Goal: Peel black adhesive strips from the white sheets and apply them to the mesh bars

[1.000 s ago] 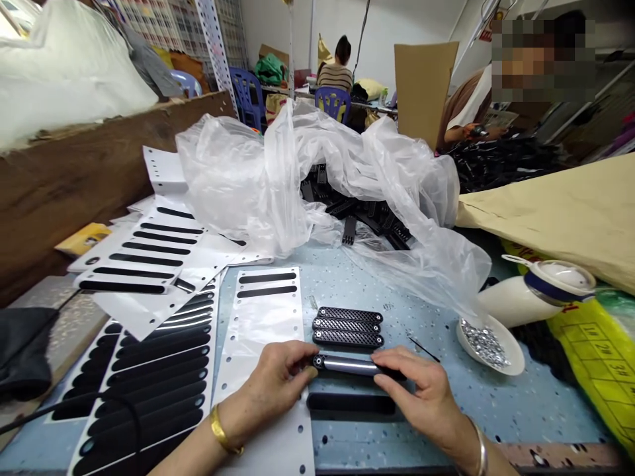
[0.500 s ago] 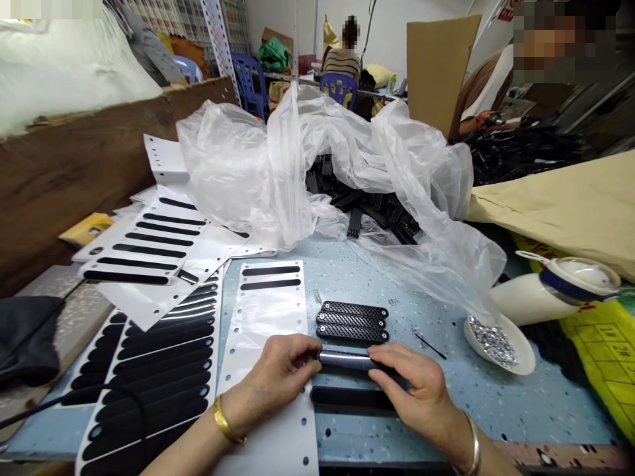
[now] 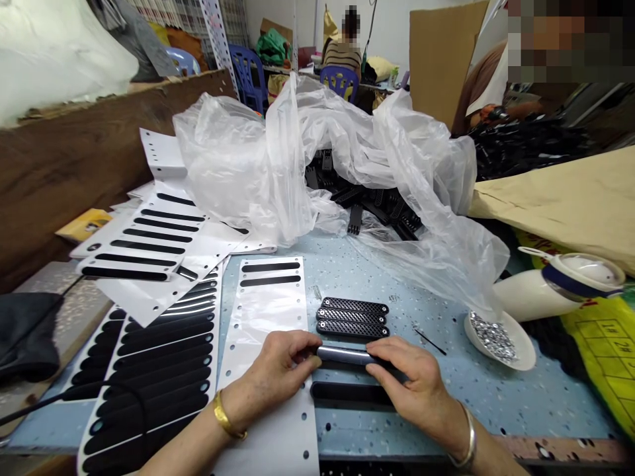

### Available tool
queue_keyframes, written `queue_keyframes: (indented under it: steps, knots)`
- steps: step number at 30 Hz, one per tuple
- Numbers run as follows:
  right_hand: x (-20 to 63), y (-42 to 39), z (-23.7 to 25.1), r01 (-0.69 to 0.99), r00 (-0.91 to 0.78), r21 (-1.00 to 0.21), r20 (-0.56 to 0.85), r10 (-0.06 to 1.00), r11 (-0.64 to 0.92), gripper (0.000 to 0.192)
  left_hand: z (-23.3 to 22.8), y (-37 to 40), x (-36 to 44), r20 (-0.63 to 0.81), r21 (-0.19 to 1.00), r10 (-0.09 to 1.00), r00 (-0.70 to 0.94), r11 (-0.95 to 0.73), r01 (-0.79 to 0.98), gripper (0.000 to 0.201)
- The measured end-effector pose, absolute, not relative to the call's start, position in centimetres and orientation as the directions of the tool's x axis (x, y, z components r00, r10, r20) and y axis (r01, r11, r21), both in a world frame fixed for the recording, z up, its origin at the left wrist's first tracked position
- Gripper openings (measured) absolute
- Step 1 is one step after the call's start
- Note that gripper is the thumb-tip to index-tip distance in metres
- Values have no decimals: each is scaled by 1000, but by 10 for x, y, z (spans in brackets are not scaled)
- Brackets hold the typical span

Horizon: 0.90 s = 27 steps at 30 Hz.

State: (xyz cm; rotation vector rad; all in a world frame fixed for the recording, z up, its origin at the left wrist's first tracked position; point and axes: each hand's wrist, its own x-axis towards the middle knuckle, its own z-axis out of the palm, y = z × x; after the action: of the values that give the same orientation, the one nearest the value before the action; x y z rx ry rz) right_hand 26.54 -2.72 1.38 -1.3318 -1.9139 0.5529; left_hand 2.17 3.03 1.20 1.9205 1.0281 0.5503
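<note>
My left hand (image 3: pixel 278 370) and my right hand (image 3: pixel 411 383) grip the two ends of a long black bar with a glossy face (image 3: pixel 344 355), holding it level just above the blue table (image 3: pixel 446 396). Right behind it lie three black perforated bars (image 3: pixel 353 317) side by side. A dark oblong sticker strip (image 3: pixel 350 393) lies flat just in front of the held bar. Under my left hand lies a white backing sheet (image 3: pixel 268 311) with two black stickers left at its far end.
Sheets of black oblong stickers (image 3: pixel 159 363) and used white sheets (image 3: pixel 149 241) cover the left. A clear plastic bag (image 3: pixel 307 158) of black parts sits behind. A white dish of small screws (image 3: pixel 496 340), a white jug (image 3: pixel 560 281) and brown paper (image 3: pixel 560 205) are at right. Other people work at the back.
Both hands keep the same hold on the glossy bar; they have shifted slightly. The view has tilted a little, moving everything up in the picture.
</note>
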Motion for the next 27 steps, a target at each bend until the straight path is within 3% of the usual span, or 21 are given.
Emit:
queue_keyframes:
  steps: [13, 27]
  knots:
    - [262, -27, 13, 591, -151, -705, 379, 913, 391, 15, 16, 32, 22, -127, 886, 829, 545, -152, 437, 20]
    - [261, -26, 4, 601, -123, -690, 418, 900, 403, 14, 6, 31, 20, -19, 922, 838, 546, -197, 334, 18]
